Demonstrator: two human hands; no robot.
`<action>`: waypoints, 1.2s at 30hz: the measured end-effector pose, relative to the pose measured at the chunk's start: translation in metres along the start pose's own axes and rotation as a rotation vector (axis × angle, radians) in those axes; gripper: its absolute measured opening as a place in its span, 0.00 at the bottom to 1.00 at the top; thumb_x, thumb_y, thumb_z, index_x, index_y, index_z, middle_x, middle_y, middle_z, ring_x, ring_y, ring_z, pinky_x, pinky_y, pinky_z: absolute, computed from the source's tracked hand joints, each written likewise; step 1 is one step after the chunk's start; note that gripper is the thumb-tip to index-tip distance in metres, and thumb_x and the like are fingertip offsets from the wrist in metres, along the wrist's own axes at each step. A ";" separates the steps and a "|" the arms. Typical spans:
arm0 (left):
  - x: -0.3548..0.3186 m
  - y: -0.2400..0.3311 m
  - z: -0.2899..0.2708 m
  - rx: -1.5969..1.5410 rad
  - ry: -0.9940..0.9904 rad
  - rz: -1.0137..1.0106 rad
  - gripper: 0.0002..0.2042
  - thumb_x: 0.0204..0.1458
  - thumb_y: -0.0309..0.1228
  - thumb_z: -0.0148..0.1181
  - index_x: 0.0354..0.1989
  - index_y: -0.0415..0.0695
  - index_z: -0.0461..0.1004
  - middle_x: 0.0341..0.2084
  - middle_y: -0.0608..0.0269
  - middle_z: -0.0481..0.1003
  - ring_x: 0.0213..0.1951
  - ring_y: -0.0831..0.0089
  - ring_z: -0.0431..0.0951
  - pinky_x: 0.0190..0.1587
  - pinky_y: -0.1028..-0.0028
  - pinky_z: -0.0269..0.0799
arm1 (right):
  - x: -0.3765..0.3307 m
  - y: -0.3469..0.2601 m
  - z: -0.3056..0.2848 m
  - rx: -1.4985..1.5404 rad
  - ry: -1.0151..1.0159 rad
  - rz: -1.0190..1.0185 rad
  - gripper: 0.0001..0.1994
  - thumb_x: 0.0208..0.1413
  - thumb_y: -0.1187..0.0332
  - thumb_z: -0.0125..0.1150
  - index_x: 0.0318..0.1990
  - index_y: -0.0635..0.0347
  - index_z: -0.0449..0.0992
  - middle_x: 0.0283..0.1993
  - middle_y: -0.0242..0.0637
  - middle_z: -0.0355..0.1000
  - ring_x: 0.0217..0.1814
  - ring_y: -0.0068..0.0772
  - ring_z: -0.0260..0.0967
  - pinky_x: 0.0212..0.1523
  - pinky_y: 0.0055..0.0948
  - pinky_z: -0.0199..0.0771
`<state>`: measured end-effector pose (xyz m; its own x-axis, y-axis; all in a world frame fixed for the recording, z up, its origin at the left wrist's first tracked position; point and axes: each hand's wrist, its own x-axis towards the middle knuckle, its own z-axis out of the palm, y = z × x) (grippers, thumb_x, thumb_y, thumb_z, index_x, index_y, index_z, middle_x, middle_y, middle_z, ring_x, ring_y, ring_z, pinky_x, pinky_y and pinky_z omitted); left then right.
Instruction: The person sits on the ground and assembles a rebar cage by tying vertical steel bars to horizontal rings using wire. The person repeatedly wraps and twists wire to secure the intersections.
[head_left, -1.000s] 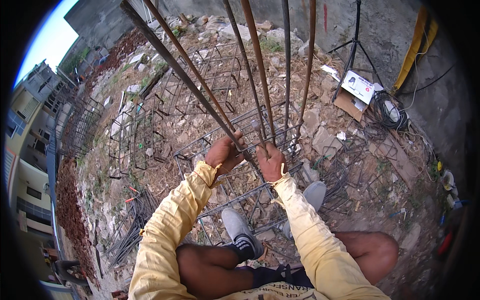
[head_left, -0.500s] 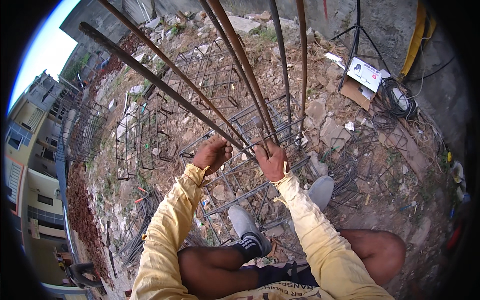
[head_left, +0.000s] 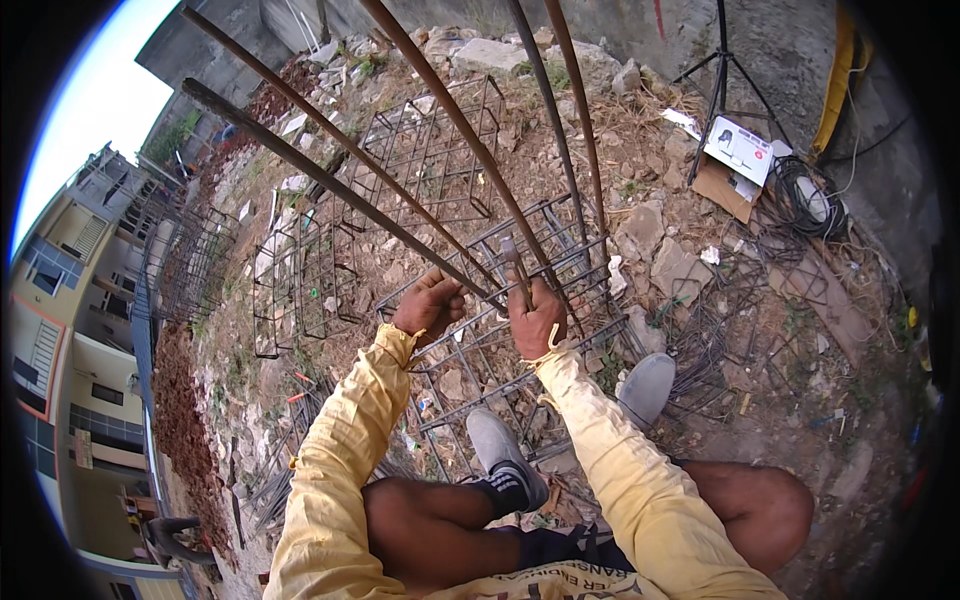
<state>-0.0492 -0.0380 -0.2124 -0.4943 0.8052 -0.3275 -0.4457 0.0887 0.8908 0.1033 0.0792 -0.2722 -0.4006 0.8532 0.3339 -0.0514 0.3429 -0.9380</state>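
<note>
Step in hand: I judge I am working where a dark bar (head_left: pixel 345 196) meets the rebar cage (head_left: pixel 490 395).
Next move: it seems to call for a steady left and a careful wrist turn from the right.
Left hand (head_left: pixel 431 305): clenched beside the bar's lower end; whether it pinches anything I cannot tell.
Right hand (head_left: pixel 537 320): grasping a short metal tool (head_left: pixel 513 262), pointing upward.
Cage: over the rubble ground (head_left: pixel 760 450), under both hands.
Rising bars (head_left: pixel 470 128): five I can tell apart.
Other cages (head_left: pixel 190 255): at least three.
Shoes (head_left: pixel 493 440): two, grey.
Tripod (head_left: pixel 721 40), box (head_left: pixel 738 150), cable coil (head_left: pixel 785 205): one each.
</note>
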 end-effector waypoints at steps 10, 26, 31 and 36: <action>0.020 0.055 -0.002 0.464 0.109 0.176 0.04 0.57 0.28 0.61 0.34 0.40 0.74 0.24 0.69 0.73 0.24 0.79 0.71 0.27 0.80 0.69 | 0.003 -0.011 -0.017 0.132 -0.276 0.168 0.11 0.58 0.61 0.54 0.34 0.61 0.73 0.26 0.53 0.72 0.31 0.59 0.72 0.31 0.45 0.69; -0.020 0.012 0.052 0.331 0.375 0.453 0.10 0.61 0.33 0.57 0.46 0.42 0.70 0.39 0.63 0.77 0.40 0.74 0.77 0.45 0.73 0.76 | -0.006 -0.007 -0.014 0.150 -0.286 0.233 0.10 0.57 0.64 0.58 0.42 0.58 0.77 0.27 0.43 0.75 0.29 0.41 0.74 0.33 0.36 0.71; -0.018 0.015 0.051 0.504 0.349 0.470 0.13 0.59 0.32 0.59 0.50 0.41 0.70 0.37 0.68 0.74 0.37 0.81 0.73 0.41 0.77 0.74 | -0.008 -0.011 -0.014 0.209 -0.276 0.234 0.11 0.58 0.61 0.56 0.38 0.60 0.74 0.28 0.51 0.74 0.32 0.56 0.74 0.32 0.43 0.71; -0.013 0.021 0.053 0.326 0.298 0.341 0.15 0.56 0.31 0.63 0.51 0.42 0.71 0.38 0.69 0.74 0.37 0.81 0.73 0.40 0.77 0.75 | -0.009 -0.005 -0.009 0.195 -0.231 0.180 0.11 0.57 0.61 0.56 0.37 0.60 0.75 0.29 0.51 0.75 0.33 0.56 0.74 0.34 0.44 0.71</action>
<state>-0.0122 -0.0160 -0.1729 -0.7810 0.6235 -0.0360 0.0071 0.0666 0.9978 0.1150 0.0734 -0.2694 -0.6145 0.7741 0.1520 -0.1258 0.0941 -0.9876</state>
